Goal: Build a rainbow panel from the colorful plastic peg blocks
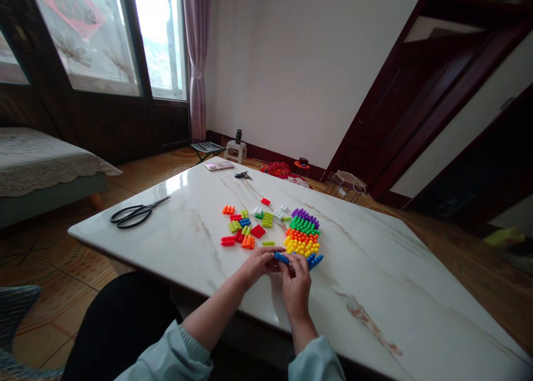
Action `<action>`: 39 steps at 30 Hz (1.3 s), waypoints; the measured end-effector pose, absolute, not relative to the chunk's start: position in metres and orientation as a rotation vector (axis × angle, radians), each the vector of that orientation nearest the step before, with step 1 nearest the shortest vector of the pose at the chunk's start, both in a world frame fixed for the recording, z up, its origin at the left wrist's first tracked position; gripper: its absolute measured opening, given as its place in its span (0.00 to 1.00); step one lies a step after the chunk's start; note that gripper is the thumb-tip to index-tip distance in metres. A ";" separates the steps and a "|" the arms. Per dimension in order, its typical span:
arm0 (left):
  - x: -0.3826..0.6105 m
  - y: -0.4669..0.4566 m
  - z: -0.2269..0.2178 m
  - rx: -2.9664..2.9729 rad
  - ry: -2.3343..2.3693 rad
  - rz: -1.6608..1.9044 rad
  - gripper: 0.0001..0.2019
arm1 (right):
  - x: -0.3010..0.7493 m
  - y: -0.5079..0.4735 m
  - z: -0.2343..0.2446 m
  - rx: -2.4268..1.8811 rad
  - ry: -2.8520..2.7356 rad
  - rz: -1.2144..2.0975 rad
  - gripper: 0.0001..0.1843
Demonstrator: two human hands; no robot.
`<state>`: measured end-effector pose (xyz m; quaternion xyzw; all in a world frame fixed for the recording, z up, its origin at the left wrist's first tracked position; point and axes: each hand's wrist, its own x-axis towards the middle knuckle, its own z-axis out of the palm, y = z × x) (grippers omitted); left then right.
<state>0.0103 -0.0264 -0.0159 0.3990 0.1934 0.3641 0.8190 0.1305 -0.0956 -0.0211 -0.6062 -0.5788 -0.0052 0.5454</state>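
I see left hand [261, 263] and right hand [297, 284], fingers [297, 264] pinched on a blue piece [281, 257], near tabletop [366, 275] edge close, room right

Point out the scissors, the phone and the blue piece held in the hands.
Scissors [147, 208]: head view, on the pivot area where the blades meet the handles.
Phone [219, 166]: head view, on the middle of its upper face.
Blue piece [282, 257]: head view, on its visible side.
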 end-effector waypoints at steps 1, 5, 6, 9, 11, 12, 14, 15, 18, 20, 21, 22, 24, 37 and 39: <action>0.010 -0.027 -0.014 0.858 0.413 0.786 0.21 | 0.129 -0.097 -0.019 -1.430 -1.366 -0.006 0.11; 0.012 -0.028 -0.013 0.935 0.417 0.797 0.16 | 0.124 -0.104 -0.014 -1.416 -1.276 0.084 0.12; 0.013 -0.028 -0.013 0.957 0.420 0.798 0.16 | 0.123 -0.105 -0.013 -1.413 -1.227 0.120 0.12; 0.016 -0.026 -0.018 0.982 0.467 0.815 0.16 | 0.123 -0.106 -0.013 -1.401 -1.070 0.197 0.14; 0.019 -0.025 -0.020 0.994 0.512 0.837 0.16 | 0.128 -0.108 -0.012 -1.406 -1.036 0.160 0.15; 0.020 -0.025 -0.021 1.022 0.534 0.857 0.15 | 0.131 -0.108 -0.013 -1.418 -1.051 0.115 0.14; 0.021 -0.027 -0.022 1.145 0.579 0.908 0.14 | 0.139 -0.110 -0.013 -1.454 -1.128 0.011 0.14; 0.021 -0.029 -0.022 1.239 0.603 0.944 0.13 | 0.144 -0.110 -0.014 -1.476 -1.181 -0.031 0.14; 0.020 -0.035 -0.018 1.586 0.647 1.063 0.17 | 0.155 -0.111 -0.015 -1.568 -1.340 -0.075 0.15; 0.018 -0.038 -0.015 1.768 0.655 1.113 0.22 | 0.157 -0.110 -0.014 -1.636 -1.414 -0.057 0.15; 0.017 -0.039 -0.015 1.827 0.652 1.115 0.24 | 0.157 -0.109 -0.014 -1.655 -1.436 -0.043 0.14; 0.017 -0.039 -0.014 1.867 0.651 1.106 0.24 | 0.156 -0.108 -0.014 -1.659 -1.449 -0.027 0.14; 0.016 -0.038 -0.014 1.915 0.655 1.068 0.23 | 0.154 -0.107 -0.015 -1.639 -1.442 0.004 0.12; 0.023 -0.032 -0.026 1.854 0.764 1.111 0.09 | 0.152 -0.101 -0.023 -1.648 -1.361 -0.001 0.15; 0.022 -0.033 -0.023 1.872 0.757 1.100 0.07 | 0.152 -0.104 -0.023 -1.676 -1.344 -0.032 0.15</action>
